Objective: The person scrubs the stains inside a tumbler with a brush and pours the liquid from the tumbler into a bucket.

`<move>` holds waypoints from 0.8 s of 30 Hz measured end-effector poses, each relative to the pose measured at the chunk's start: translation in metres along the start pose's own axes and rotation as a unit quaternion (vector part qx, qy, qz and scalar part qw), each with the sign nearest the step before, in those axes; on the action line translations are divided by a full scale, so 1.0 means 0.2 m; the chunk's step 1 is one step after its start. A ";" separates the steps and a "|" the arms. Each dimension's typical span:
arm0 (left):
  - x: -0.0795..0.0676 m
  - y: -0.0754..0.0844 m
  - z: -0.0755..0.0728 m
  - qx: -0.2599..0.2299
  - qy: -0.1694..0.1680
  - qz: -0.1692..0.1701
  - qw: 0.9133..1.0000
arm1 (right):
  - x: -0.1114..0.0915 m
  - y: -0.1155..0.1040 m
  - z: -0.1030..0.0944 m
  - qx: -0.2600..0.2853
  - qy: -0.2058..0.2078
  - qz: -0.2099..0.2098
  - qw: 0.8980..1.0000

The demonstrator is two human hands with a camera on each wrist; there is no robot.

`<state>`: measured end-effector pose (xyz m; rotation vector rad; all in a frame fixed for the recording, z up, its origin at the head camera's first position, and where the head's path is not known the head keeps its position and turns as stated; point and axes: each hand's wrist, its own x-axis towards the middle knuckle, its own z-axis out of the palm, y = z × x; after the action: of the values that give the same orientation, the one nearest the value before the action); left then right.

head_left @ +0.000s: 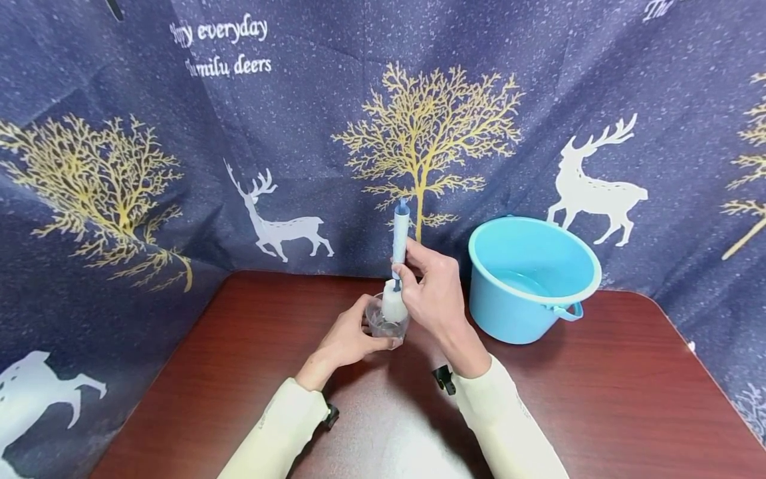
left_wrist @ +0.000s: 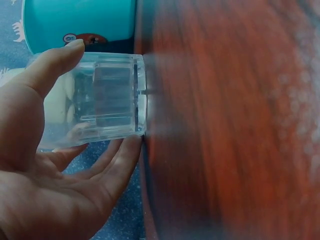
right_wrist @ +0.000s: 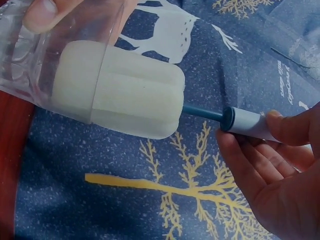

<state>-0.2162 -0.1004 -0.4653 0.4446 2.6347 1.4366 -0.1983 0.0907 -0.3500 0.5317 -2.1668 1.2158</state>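
Observation:
My left hand (head_left: 350,336) holds a clear plastic cup (left_wrist: 112,100), thumb on one side and fingers on the other. The cup's base is right at the tabletop in the left wrist view. With my right hand (head_left: 435,286) I grip the light-blue handle (head_left: 400,239) of a sponge cup brush, thumb against the fingers. Its thin dark-blue stem (right_wrist: 202,112) leads to a thick white sponge head (right_wrist: 135,90). The lower part of the sponge is inside the cup; the upper part sticks out above the rim.
A light-blue bucket (head_left: 479,293) with a side handle stands to the right of my right hand, near the back of the reddish-brown table (head_left: 239,372). Behind the table hangs a dark-blue cloth (head_left: 335,133) printed with deer and golden trees.

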 end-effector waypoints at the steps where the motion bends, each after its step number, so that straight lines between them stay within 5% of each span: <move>1: 0.00 0.00 0.00 0.003 0.001 0.001 1.000 | 0.00 0.00 0.00 -0.004 -0.001 0.000 1.000; 24: 0.00 0.01 0.00 -0.006 0.010 -0.006 1.000 | -0.01 -0.05 -0.02 -0.012 -0.019 0.008 1.000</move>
<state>-0.2156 -0.0987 -0.4633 0.4138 2.6375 1.4598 -0.1899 0.0899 -0.3430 0.5321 -2.2180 1.1966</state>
